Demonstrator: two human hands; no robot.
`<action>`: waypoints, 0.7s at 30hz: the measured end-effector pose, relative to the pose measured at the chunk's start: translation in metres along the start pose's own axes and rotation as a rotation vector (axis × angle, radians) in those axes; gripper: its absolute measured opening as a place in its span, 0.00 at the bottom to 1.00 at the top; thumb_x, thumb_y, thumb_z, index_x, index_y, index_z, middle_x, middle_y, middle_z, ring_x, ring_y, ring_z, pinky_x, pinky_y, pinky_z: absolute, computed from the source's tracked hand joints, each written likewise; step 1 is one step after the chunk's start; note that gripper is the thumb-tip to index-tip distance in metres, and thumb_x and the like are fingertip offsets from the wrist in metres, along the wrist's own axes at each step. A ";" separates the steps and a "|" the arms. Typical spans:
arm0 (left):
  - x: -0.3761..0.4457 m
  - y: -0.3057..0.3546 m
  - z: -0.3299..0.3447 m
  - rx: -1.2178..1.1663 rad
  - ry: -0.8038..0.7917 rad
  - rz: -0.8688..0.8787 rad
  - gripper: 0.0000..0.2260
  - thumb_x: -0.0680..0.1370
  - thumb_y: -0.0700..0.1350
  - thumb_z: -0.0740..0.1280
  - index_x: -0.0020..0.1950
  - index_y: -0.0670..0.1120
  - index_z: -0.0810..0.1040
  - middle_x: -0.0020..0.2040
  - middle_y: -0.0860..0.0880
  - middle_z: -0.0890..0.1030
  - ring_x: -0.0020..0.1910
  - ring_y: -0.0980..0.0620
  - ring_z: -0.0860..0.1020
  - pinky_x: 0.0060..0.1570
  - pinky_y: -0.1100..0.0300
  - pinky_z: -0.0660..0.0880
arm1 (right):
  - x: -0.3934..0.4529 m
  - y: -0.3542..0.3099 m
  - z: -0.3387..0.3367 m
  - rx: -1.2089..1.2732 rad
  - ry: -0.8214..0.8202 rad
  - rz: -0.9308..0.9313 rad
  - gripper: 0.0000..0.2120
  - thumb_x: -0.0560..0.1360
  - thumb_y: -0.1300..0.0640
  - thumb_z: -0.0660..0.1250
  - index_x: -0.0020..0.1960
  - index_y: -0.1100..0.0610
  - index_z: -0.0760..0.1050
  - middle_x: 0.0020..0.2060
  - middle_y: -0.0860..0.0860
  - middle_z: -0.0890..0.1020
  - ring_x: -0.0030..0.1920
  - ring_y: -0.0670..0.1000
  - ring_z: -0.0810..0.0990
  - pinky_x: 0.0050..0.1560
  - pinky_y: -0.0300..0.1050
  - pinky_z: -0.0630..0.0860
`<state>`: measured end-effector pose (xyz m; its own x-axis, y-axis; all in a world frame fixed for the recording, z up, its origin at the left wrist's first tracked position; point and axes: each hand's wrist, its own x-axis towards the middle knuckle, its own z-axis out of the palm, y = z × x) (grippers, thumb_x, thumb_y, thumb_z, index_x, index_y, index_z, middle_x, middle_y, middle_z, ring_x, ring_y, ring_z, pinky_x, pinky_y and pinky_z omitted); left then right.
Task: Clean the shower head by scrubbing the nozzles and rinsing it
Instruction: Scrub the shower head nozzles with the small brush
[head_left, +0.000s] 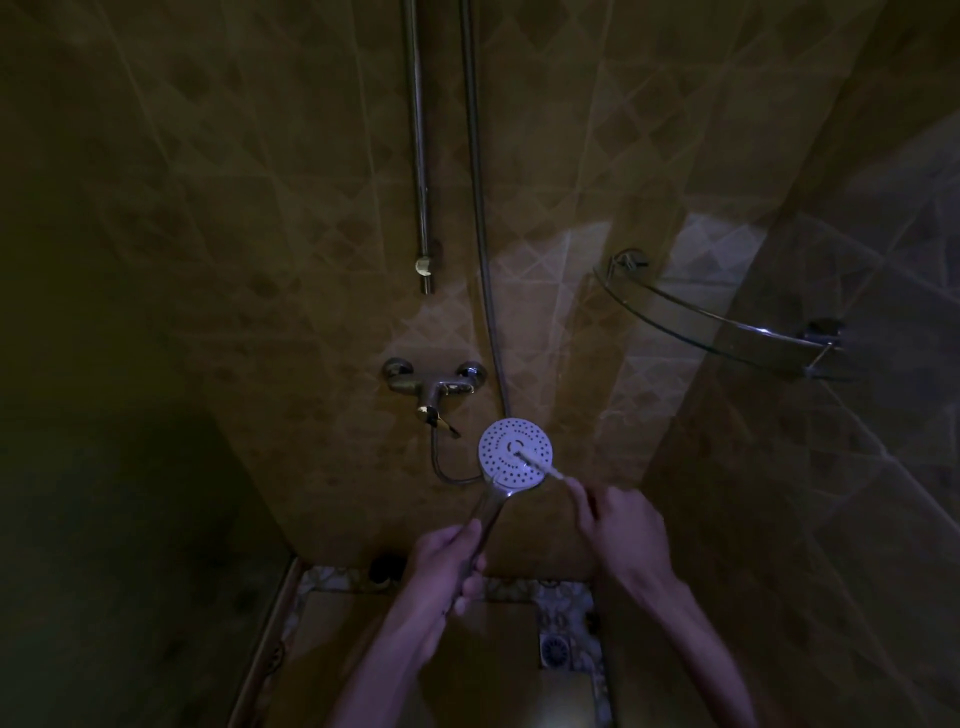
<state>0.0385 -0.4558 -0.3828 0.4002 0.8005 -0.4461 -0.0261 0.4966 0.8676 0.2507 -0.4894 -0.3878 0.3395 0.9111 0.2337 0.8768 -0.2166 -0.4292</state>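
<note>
Left hand (451, 564) grips the shower head (514, 451) handle, faceplate at twelve o'clock; right hand (618, 525) pinches a small brush (540, 464) at its four o'clock edge. Dim light could hide missed nozzles.

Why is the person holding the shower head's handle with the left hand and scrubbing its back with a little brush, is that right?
Not quite. The head view shows the shower head turned face-up, so the little brush in the right hand is scrubbing the nozzle side, not the back. The left hand does hold the handle.
</note>
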 end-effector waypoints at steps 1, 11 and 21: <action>-0.001 0.000 0.001 -0.007 0.000 0.000 0.11 0.78 0.49 0.65 0.43 0.42 0.75 0.31 0.49 0.73 0.23 0.56 0.65 0.17 0.66 0.58 | 0.007 0.001 -0.007 0.029 0.034 0.036 0.19 0.81 0.45 0.56 0.37 0.50 0.78 0.24 0.46 0.76 0.22 0.43 0.74 0.23 0.32 0.70; 0.006 0.006 0.009 0.022 0.020 -0.034 0.13 0.79 0.49 0.63 0.44 0.40 0.75 0.30 0.47 0.72 0.22 0.55 0.66 0.18 0.65 0.60 | 0.000 -0.006 -0.009 -0.069 -0.073 -0.051 0.20 0.80 0.41 0.52 0.36 0.47 0.73 0.27 0.46 0.77 0.25 0.43 0.76 0.27 0.35 0.75; 0.021 0.005 0.011 0.001 0.042 -0.033 0.13 0.79 0.47 0.63 0.39 0.41 0.73 0.27 0.46 0.71 0.18 0.55 0.64 0.16 0.70 0.57 | 0.007 -0.019 -0.003 -0.093 -0.079 0.062 0.21 0.80 0.41 0.50 0.38 0.48 0.75 0.27 0.45 0.75 0.25 0.42 0.75 0.28 0.35 0.75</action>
<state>0.0570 -0.4403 -0.3855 0.3616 0.7974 -0.4831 -0.0129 0.5224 0.8526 0.2368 -0.4801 -0.3755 0.3690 0.9191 0.1385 0.8841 -0.3011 -0.3574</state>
